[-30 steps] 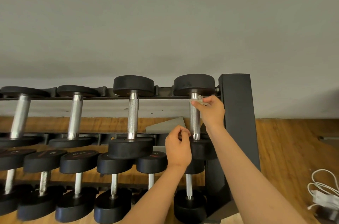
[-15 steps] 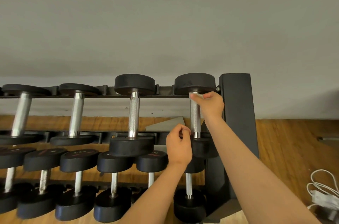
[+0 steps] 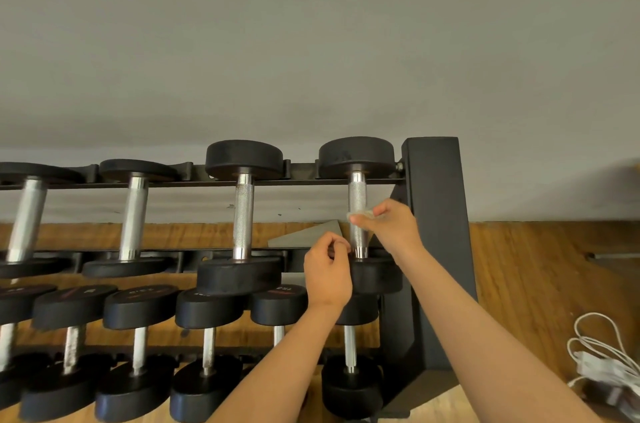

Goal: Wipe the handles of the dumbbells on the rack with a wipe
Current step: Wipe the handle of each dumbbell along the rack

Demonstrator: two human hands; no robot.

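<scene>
A dumbbell rack (image 3: 433, 214) against a wall. The right hand (image 3: 388, 225) pinches a small wipe (image 3: 360, 214) against the rightmost top handle (image 3: 357, 211), mid-length. The left hand (image 3: 329, 275), at its 7 o'clock, is curled at the handle's base. Judging by this, the remaining handles at 9 o'clock and below probably await wiping.

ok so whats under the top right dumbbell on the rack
Under the top right dumbbell a smaller dumbbell sits on the lower tier, with the wood floor behind. The left hand covers part of its upper head, so any marking there cannot be seen.
</scene>
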